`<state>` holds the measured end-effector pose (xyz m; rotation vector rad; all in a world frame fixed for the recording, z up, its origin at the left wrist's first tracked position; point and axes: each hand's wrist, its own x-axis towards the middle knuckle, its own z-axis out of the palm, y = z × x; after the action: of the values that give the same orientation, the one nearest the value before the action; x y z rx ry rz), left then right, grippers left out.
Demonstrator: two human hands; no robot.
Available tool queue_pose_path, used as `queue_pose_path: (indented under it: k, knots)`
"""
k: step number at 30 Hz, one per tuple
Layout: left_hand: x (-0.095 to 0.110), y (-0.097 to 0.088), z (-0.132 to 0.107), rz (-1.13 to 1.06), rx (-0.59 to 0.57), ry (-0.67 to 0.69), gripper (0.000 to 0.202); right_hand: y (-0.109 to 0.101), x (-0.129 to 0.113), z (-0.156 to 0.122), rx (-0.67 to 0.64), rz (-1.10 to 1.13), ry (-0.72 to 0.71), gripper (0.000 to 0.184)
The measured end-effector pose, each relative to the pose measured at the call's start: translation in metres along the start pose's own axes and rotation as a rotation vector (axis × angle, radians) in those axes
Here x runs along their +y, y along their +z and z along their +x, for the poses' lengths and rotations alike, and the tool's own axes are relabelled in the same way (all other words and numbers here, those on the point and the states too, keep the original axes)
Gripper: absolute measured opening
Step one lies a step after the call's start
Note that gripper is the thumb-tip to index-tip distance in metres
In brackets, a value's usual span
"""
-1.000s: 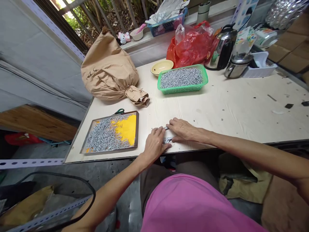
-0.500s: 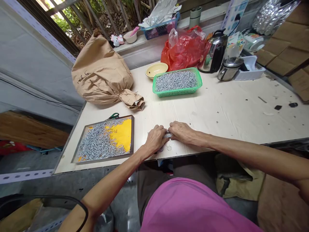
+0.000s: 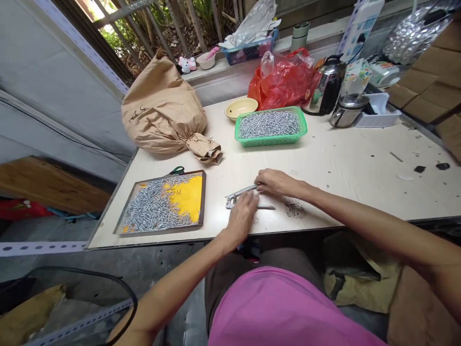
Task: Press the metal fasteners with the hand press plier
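Observation:
A metal plier-like hand tool (image 3: 238, 196) lies on the pale table (image 3: 342, 163) near its front edge, its two handles spread. My right hand (image 3: 276, 183) rests on the upper handle's end, fingers closed around it. My left hand (image 3: 244, 216) hovers over the tool's lower handle, fingers curled and blurred by motion. To the left sits a brown-framed yellow tray (image 3: 187, 197) half covered with small silver metal parts. A green basket (image 3: 271, 126) full of the same parts stands further back.
A tied brown paper sack (image 3: 163, 113) lies at the back left, with green-handled scissors (image 3: 177, 170) by the tray. A yellow bowl (image 3: 240, 108), red plastic bag (image 3: 284, 81), kettle (image 3: 326, 86), steel pot (image 3: 348, 109) and white container (image 3: 382, 108) line the back. Small dark debris (image 3: 295, 209) lies beside my right wrist.
Both hands were pressed together over the tool at the table edge. Now they have parted, the tool lies exposed with handles spread, and my left hand has drawn back toward me.

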<state>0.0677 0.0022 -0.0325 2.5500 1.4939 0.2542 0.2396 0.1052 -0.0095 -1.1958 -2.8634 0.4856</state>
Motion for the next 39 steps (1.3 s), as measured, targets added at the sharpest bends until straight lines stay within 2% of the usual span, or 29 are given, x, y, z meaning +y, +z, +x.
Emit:
queue_pose_path:
  k: [2,4,7,9,11,13,16,17,18,19,22,24,25,28,30,32,35,37,39]
  knots:
    - [0.009,0.012,-0.010,-0.060,0.015,0.057,0.035,0.000,0.006,0.007,0.062,-0.050,0.048,0.020]
    - [0.016,0.021,-0.014,-0.097,0.029,0.053,0.036,0.000,0.008,0.014,0.096,-0.101,0.056,0.018]
    - [0.019,0.026,-0.012,-0.116,0.073,0.041,0.035,-0.003,-0.006,0.022,0.103,-0.188,0.049,0.018]
    - [0.020,0.026,-0.012,-0.121,0.119,0.050,0.033,-0.003,-0.028,0.025,0.084,-0.202,-0.075,0.018]
    - [0.025,0.022,-0.020,-0.128,0.164,0.083,0.030,0.001,-0.053,0.026,0.038,-0.155,-0.313,0.014]
    - [0.031,0.015,-0.035,-0.151,0.185,0.203,0.026,0.005,-0.075,0.028,-0.010,-0.115,-0.499,0.010]
    - [0.030,-0.005,-0.065,-0.178,0.235,0.414,0.018,0.009,-0.092,0.030,-0.036,-0.139,-0.591,0.016]
    - [0.022,-0.015,-0.073,-0.169,0.277,0.414,0.016,0.010,-0.093,0.031,-0.048,-0.153,-0.616,0.018]
    - [0.010,-0.024,-0.079,-0.149,0.333,0.350,0.015,0.010,-0.093,0.031,-0.058,-0.165,-0.636,0.019]
    - [-0.007,-0.035,-0.084,-0.120,0.392,0.234,0.015,0.011,-0.091,0.031,-0.061,-0.174,-0.650,0.018]
    - [-0.076,-0.062,-0.084,-0.013,0.535,-0.276,0.017,0.018,-0.088,0.031,-0.019,-0.200,-0.658,0.015]
    - [-0.124,-0.074,-0.076,0.077,0.504,-0.457,0.020,0.026,-0.089,0.033,0.022,-0.221,-0.672,0.015]
    - [-0.144,-0.077,-0.071,0.115,0.454,-0.496,0.020,0.031,-0.090,0.034,0.028,-0.227,-0.687,0.014]
    - [-0.186,-0.077,-0.055,0.194,0.298,-0.532,0.019,0.042,-0.096,0.040,0.016,-0.188,-0.695,0.013]
    - [-0.201,-0.073,-0.046,0.236,0.226,-0.516,0.019,0.042,-0.097,0.041,0.028,-0.047,-0.648,0.013]
    - [-0.211,-0.070,-0.040,0.267,0.175,-0.487,0.019,0.032,-0.094,0.041,0.114,0.191,-0.545,0.012]
    - [-0.223,-0.068,-0.033,0.294,0.146,-0.453,0.019,-0.006,-0.076,0.044,0.411,0.496,-0.333,0.008]
    - [-0.231,-0.068,-0.030,0.327,0.148,-0.468,0.022,-0.040,-0.053,0.049,0.667,0.549,-0.184,0.006]
    - [-0.236,-0.068,-0.027,0.350,0.133,-0.464,0.026,-0.074,-0.023,0.056,0.869,0.508,-0.035,0.007]
